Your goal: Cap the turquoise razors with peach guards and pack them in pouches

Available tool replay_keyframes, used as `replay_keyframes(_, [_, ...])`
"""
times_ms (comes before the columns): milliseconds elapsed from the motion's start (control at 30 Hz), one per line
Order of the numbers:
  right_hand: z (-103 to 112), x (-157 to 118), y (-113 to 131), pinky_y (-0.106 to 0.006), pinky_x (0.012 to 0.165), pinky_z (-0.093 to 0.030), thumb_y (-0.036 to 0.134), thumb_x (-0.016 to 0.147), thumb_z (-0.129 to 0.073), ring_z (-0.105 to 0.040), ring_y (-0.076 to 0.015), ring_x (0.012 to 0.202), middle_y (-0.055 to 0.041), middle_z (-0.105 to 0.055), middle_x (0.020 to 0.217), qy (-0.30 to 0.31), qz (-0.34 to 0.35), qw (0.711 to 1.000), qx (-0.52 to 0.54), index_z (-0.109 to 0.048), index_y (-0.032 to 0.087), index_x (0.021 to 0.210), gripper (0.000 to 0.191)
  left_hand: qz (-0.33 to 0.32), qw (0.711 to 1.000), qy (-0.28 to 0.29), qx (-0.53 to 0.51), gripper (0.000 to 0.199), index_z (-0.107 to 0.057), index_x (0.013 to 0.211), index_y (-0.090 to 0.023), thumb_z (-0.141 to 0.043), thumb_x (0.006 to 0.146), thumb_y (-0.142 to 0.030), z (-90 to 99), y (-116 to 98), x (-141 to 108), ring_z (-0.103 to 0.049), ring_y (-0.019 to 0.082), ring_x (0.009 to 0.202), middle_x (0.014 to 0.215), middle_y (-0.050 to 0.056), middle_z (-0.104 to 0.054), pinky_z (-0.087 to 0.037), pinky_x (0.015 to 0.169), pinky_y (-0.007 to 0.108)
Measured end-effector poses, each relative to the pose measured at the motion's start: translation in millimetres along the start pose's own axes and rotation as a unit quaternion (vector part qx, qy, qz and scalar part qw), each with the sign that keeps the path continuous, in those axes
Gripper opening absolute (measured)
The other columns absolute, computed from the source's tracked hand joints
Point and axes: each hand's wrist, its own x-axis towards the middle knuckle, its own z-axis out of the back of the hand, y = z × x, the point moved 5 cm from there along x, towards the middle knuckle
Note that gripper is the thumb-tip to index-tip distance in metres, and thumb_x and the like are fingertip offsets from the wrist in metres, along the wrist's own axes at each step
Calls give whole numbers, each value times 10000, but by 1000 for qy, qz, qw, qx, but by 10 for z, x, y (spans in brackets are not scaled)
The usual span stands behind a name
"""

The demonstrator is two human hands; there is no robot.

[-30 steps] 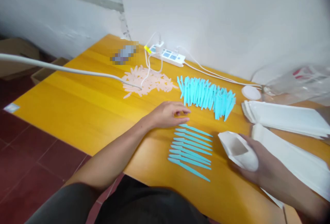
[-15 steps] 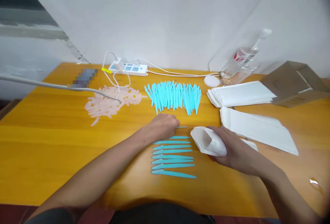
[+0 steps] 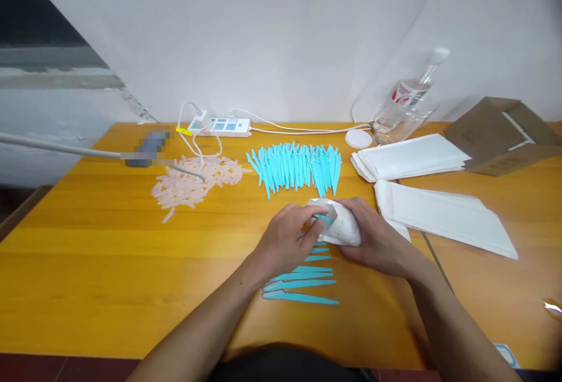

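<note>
My left hand (image 3: 287, 235) is closed in a pinch on a slim turquoise knife-shaped plastic stick (image 3: 324, 218), whose far part is at the mouth of a white padded envelope. Fingers of my right hand (image 3: 373, 238) wrap round that envelope (image 3: 345, 227), its opening bulged and facing left. Below both hands, several more turquoise sticks (image 3: 302, 297) lie in a spaced column, partly covered by my left hand and wrist. Just beyond the hands spreads a dense row of the same turquoise sticks (image 3: 290, 168).
Pale pink small pieces (image 3: 197, 180) lie heaped at left, under a grey cable (image 3: 65, 145). Behind are a power strip (image 3: 226, 127) and a blurred-out dark object (image 3: 149, 147). White envelopes (image 3: 443, 212), a plastic bottle (image 3: 408, 98), a round white lid (image 3: 359, 138) and a cardboard box (image 3: 492, 136) occupy the right.
My left hand has lifted a turquoise stick from the top of the column and brought it to the envelope's mouth. My right hand has moved the envelope left and slightly up.
</note>
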Motion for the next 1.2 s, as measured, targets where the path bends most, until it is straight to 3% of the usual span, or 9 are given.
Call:
replay_keyframes(100, [1, 6, 22, -446, 914, -494, 207, 750, -700, -579, -295, 1083, -89, -571, 1213, -4, 3, 1000, 8, -430, 278, 1363, 674, -57, 998, -23, 18, 295, -678, 1249, -251, -553, 993, -327, 93, -99, -37, -602, 220, 1165, 1253, 69, -686, -440, 1042, 389])
replay_keyframes(233, [12, 0, 25, -444, 895, -499, 215, 746, -713, -579, -297, 1065, -90, -576, 1198, -5, -6, 1000, 10, -441, 279, 1359, 673, 31, 991, -133, 3, 248, -739, 1121, -236, -545, 994, -327, 375, 130, -156, -662, 195, 1021, 1103, 67, -733, -508, 929, 335])
replay_keyframes(300, [14, 7, 19, -442, 914, -498, 220, 742, -719, -576, -300, 1086, -90, -574, 1216, -6, -12, 1000, 18, -445, 276, 1354, 673, 58, 994, -85, 24, 220, -765, 1048, -236, -589, 963, -337, 372, 264, -187, -682, 192, 938, 1038, 56, -751, -526, 857, 316])
replay_keyframes(433, [-8, 42, 1, -445, 937, -497, 237, 747, -718, -578, -308, 1107, -91, -578, 1226, -10, -28, 999, 26, -464, 273, 1328, 635, 62, 975, 127, 171, 192, -794, 1011, -285, -668, 871, -324, 123, 405, -156, -693, 229, 922, 1017, 30, -758, -511, 804, 329])
replay_keyframes(667, [-48, 53, 15, -433, 932, -488, 213, 757, -700, -580, -294, 1101, -92, -579, 1218, -15, -18, 999, 32, -472, 253, 1332, 620, 63, 968, 148, 190, 145, -745, 844, -222, -603, 870, -225, 154, 410, -99, -671, 196, 796, 858, 23, -734, -477, 710, 288])
replay_keyframes(800, [-94, 52, -1, -435, 914, -474, 207, 739, -703, -578, -294, 1073, -90, -583, 1191, -22, -18, 1000, 11, -469, 256, 1335, 642, 136, 990, 20, 32, 265, -665, 1171, -235, -592, 921, -288, 673, 518, -282, -650, 134, 690, 843, -9, -668, -506, 648, 247])
replay_keyframes(900, [-157, 96, -10, -452, 934, -448, 194, 726, -694, -570, -303, 1086, -99, -583, 1198, -16, -8, 1000, -20, -478, 249, 1313, 628, 199, 961, -125, -147, 598, -452, 1417, -287, -685, 867, -318, 932, 634, -383, -677, 111, 656, 908, -32, -610, -576, 644, 255])
replay_keyframes(1033, [-252, 179, -47, -466, 947, -433, 219, 737, -693, -561, -316, 1090, -110, -585, 1172, 9, -2, 998, -61, -513, 227, 1270, 562, 214, 908, -219, -286, 752, -377, 1408, -307, -788, 779, -305, 696, 731, -294, -726, 125, 678, 848, -62, -611, -617, 679, 265])
replay_keyframes(1200, [-273, 199, -97, -474, 938, -447, 285, 765, -711, -562, -325, 1078, -143, -579, 1198, -21, 9, 997, -70, -468, 187, 1332, 625, 192, 893, -286, -291, 661, -386, 1333, -284, -768, 798, -348, 437, 693, -134, -711, 123, 600, 839, -43, -663, -591, 574, 226])
